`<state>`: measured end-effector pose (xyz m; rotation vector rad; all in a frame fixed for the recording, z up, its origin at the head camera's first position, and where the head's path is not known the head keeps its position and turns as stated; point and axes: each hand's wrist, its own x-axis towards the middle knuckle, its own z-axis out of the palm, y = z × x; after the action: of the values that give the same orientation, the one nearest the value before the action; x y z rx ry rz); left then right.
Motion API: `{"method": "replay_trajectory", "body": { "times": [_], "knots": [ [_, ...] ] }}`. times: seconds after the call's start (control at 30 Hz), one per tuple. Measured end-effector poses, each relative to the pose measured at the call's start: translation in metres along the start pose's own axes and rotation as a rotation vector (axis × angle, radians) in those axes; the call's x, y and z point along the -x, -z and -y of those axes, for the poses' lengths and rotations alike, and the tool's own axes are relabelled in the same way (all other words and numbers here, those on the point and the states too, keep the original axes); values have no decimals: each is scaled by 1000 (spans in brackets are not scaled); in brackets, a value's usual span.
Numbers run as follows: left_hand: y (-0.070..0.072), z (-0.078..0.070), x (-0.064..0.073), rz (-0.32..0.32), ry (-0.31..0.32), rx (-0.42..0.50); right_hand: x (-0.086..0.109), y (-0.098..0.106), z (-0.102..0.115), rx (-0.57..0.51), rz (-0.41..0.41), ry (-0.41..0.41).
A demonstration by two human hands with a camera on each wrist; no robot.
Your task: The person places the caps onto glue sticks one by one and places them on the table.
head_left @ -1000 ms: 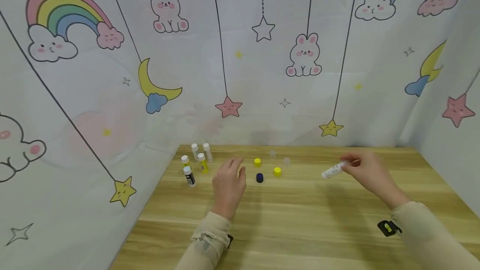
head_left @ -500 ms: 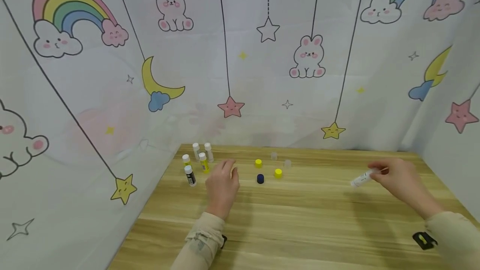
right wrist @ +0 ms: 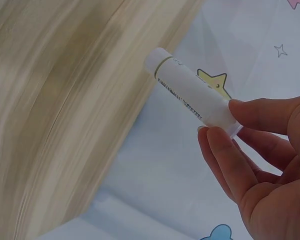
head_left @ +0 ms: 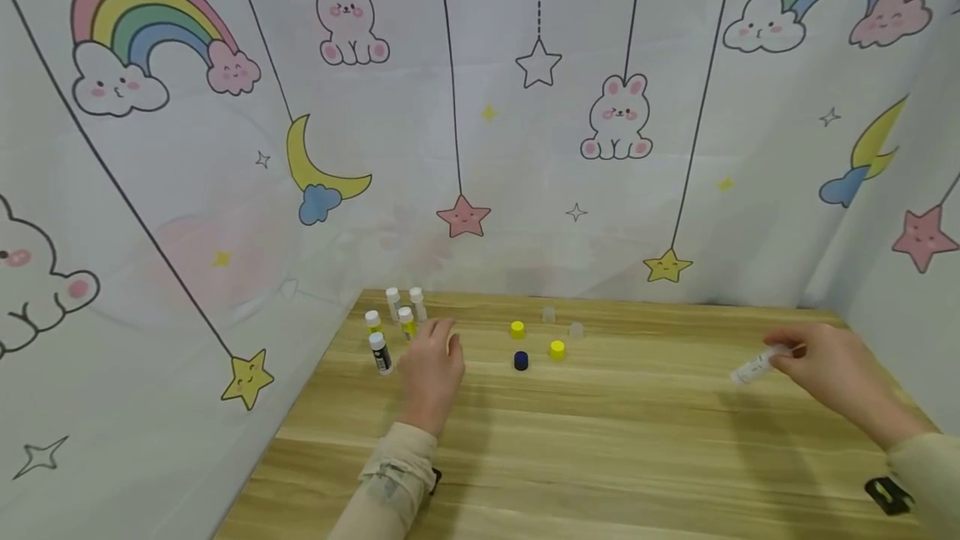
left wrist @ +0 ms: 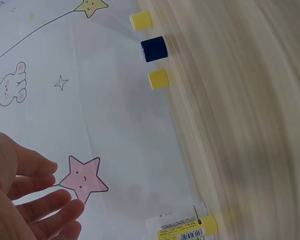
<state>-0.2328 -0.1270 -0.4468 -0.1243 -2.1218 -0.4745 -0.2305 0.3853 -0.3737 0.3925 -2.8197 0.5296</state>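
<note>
My right hand (head_left: 832, 369) pinches a white glue stick (head_left: 752, 367) by one end between thumb and fingertips. It is raised over the right part of the table and slants down to the left. Small print and a gold ring show on its label in the right wrist view. My left hand (head_left: 432, 369) is empty, fingers loosely bent, just right of several standing glue sticks with white tops. Among these are a black-labelled glue stick (head_left: 381, 355) and a yellow glue stick (left wrist: 189, 231), the latter partly behind the hand in the head view.
Mid-table lie a yellow cap (head_left: 517, 330), a second yellow cap (head_left: 557, 351), a navy cap (head_left: 521, 361), a clear cap (head_left: 549, 315) and another clear cap (head_left: 576, 331). A printed curtain (head_left: 510, 157) hangs behind the wooden table (head_left: 600, 457).
My right hand has carried the white glue stick to the right and slightly down. My left hand has drifted left, closer to the standing glue sticks. The caps stay put.
</note>
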Motion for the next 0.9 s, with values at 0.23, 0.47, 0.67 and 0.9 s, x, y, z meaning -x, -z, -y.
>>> {"method": "replay_trajectory", "body": {
  "times": [0.23, 0.47, 0.67, 0.9],
  "knots": [
    [5, 12, -4, -21, 2, -33, 3, 5, -12, 52, -1, -7],
    [9, 26, -8, -57, 35, -37, 10, 10, -25, 108, 8, -17],
    [12, 40, -10, -83, 102, -30, 15, 16, -30, 129, 18, -25],
    [18, 53, -14, -61, 175, -10, 20, 24, -38, 145, 20, -33]
  ]
}}
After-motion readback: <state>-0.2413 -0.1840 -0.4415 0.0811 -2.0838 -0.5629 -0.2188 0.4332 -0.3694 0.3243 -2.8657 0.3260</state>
